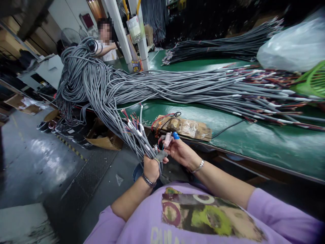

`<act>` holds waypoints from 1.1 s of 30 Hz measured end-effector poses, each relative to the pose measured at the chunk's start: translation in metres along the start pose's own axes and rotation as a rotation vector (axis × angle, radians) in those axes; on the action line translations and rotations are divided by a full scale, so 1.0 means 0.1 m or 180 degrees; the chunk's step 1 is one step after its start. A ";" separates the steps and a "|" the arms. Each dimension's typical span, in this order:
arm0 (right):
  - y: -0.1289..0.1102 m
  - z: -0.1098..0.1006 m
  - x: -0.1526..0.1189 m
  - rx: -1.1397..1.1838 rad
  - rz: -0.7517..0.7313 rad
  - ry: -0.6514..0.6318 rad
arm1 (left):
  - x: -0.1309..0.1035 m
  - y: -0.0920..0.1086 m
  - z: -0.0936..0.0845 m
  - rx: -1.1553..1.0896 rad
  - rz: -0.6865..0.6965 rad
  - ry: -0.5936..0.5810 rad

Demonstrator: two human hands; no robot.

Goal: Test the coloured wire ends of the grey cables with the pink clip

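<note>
Fingers of my left hand (151,167) are wrapped round a bundle of grey cables (146,144) beside the bench edge. Several of these cables end in white sleeves with thin coloured wires fanned out. My right hand (179,151) is closed near the wire ends just right of the bundle, with a blue cover on one fingertip. A small pale, translucent piece (167,139) sits at its fingertips. Thin wires pass between my two hands. Behind them, a worn wooden block (188,128) with a dark cord lies at the bench's front edge.
Long grey cables (152,84) stretch across the green bench (243,142) and hang over its left end. Behind lie a dark cable bundle (215,49), a plastic bag (291,44) and a green basket (315,81). A person (106,44) is at the far left. An open carton (105,137) stands below.
</note>
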State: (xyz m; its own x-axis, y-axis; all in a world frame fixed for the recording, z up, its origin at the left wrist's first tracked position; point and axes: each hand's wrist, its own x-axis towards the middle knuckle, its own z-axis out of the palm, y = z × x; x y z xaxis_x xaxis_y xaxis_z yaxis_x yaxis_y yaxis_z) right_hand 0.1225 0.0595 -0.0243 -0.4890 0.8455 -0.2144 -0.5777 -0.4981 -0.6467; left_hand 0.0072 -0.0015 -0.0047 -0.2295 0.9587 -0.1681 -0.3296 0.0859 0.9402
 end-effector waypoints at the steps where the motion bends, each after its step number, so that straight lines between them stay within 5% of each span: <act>1: -0.02 0.02 -0.01 0.0152 0.0051 0.0080 | -0.01 0.00 -0.01 -0.0019 0.0020 -0.0002; 33: -0.06 0.03 -0.05 0.0048 -0.0123 0.0336 | 0.02 -0.03 0.01 0.0011 0.0043 0.0317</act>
State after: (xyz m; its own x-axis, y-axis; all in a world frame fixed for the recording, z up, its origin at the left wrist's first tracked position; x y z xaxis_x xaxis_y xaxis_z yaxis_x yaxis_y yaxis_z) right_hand 0.1264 0.0576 -0.0169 -0.3950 0.8794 -0.2659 -0.6050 -0.4668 -0.6450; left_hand 0.0087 0.0001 -0.0078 -0.3238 0.9281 -0.1839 -0.3227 0.0744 0.9436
